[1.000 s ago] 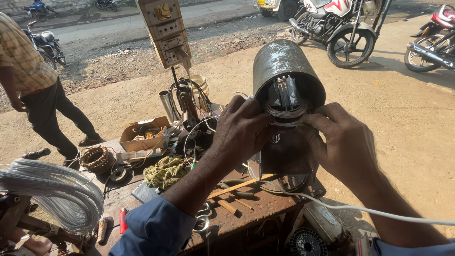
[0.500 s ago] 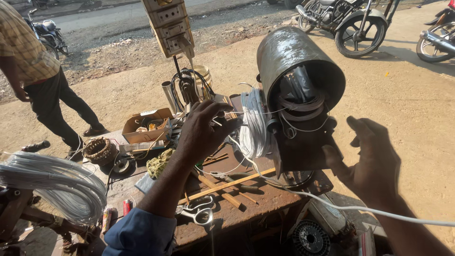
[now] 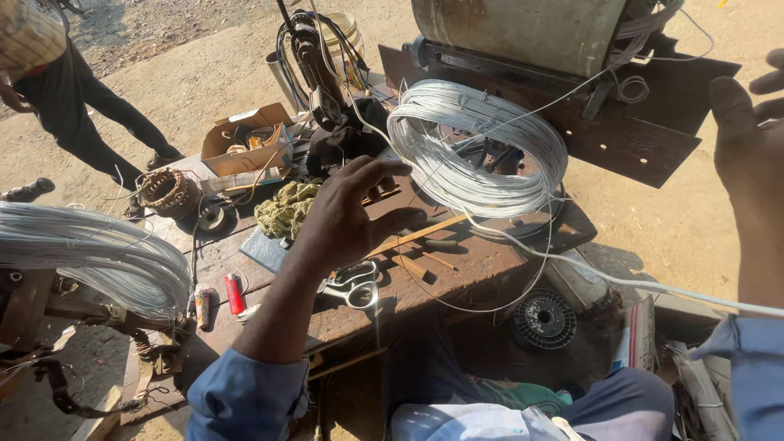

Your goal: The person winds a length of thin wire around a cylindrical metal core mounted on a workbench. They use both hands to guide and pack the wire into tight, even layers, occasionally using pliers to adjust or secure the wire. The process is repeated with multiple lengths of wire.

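— What lies nearest on the bench (image 3: 457, 278)?

— Scissors (image 3: 353, 282) near its front edge, just under the left hand (image 3: 347, 216). A red lighter (image 3: 234, 293) rests toward the front left corner, beside a big wire bundle (image 3: 90, 253) on a stand.

— And the hands?

— The left hand hovers over the bench's middle, fingers spread and open, gripping nothing, its fingertips just beside the wire coil (image 3: 478, 147). The right hand (image 3: 747, 135) is raised off the right edge, palm open, empty, well apart from the coil.

— Where is the coil?

— Tilted at the bench's far right, leaning toward the motor casing (image 3: 523, 28) behind it. Loose strands run from it up to the casing.

— What else?

— A green rag (image 3: 286, 208) left of the hand, a cardboard box (image 3: 245, 143) and a copper winding (image 3: 166, 189) at the far left edge. Beyond, a person (image 3: 65, 90) stands on the dirt.
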Tool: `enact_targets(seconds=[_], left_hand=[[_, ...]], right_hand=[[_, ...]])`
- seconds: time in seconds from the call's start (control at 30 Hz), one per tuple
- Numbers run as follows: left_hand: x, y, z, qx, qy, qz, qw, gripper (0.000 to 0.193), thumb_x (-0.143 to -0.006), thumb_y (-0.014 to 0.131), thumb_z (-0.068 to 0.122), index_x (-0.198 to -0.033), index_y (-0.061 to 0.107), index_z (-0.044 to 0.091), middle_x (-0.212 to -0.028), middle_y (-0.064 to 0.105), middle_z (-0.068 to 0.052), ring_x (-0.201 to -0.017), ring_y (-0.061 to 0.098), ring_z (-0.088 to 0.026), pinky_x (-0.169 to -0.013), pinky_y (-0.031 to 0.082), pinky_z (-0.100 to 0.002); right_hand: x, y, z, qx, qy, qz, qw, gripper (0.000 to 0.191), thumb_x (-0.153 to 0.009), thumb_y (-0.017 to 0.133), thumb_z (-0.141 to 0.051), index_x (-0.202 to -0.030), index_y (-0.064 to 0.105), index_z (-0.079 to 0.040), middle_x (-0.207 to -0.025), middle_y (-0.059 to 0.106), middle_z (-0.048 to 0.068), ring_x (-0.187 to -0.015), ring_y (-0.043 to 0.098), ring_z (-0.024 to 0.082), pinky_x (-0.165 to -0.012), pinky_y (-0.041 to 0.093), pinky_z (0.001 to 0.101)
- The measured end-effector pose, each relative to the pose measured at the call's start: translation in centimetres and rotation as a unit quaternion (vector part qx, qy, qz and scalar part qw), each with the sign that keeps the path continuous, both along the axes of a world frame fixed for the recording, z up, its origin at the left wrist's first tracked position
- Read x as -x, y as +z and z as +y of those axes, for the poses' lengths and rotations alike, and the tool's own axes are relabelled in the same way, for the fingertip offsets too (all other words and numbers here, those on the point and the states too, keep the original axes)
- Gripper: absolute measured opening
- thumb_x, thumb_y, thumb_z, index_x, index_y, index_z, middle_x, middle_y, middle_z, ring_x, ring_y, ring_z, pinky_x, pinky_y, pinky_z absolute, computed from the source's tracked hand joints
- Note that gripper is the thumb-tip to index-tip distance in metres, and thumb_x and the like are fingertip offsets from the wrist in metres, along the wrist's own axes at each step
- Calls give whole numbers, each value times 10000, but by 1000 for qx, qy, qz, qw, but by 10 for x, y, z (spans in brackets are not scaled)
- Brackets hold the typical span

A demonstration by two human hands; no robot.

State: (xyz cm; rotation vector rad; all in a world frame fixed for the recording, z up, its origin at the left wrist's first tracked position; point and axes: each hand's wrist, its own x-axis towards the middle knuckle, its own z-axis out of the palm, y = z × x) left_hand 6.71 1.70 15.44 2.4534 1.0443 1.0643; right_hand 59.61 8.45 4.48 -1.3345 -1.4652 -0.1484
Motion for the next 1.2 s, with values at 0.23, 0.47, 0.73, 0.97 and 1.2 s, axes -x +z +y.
enact_targets(seconds=[0.23,0.47,0.73,0.97,1.2], left_hand=[[-21,-25,-40,344,-88,-94,930,574,-849,787,469,-1174,700,3,-868,718,-63,-676,660,-113,-551,536,-278],[-22,-8,-21,347,-246,-398,813,401,-1057,676,432,-1074,704,32,-664,534,11,-553,437,-54,-500,326,-232],[-85,-20,-12,170,-112,-290,935,661,-1061,460,623,-1006,714,16,-648,556,11,-569,561,-66,-474,454,-242],[-87,-38,-22,146,-93,-271,947,759,-1106,346,664,-946,709,16,-736,618,-26,-699,613,-123,-609,508,-306],[-96,-32,-13,135,-66,-195,969,925,-1030,209,773,-1069,734,12,-813,695,-112,-782,718,-216,-674,595,-365]], right_hand=[[82,37,-113,56,216,189,956,351,-1051,777,-216,-1320,616,-58,-952,645,53,-815,615,103,-707,502,227],[161,115,-170,153,450,17,880,346,-799,848,-323,-1036,746,-92,-933,776,59,-810,751,132,-632,630,234],[199,131,-170,-12,130,-210,969,367,-762,893,-334,-935,724,-58,-917,706,90,-813,690,237,-707,549,380],[153,94,-91,-140,-36,-301,943,174,-1012,836,-171,-1078,718,-61,-1014,707,70,-872,652,253,-786,484,377],[88,50,-38,-58,-31,-240,969,124,-1060,710,-113,-1152,665,-43,-1017,660,70,-877,637,150,-773,503,268]])
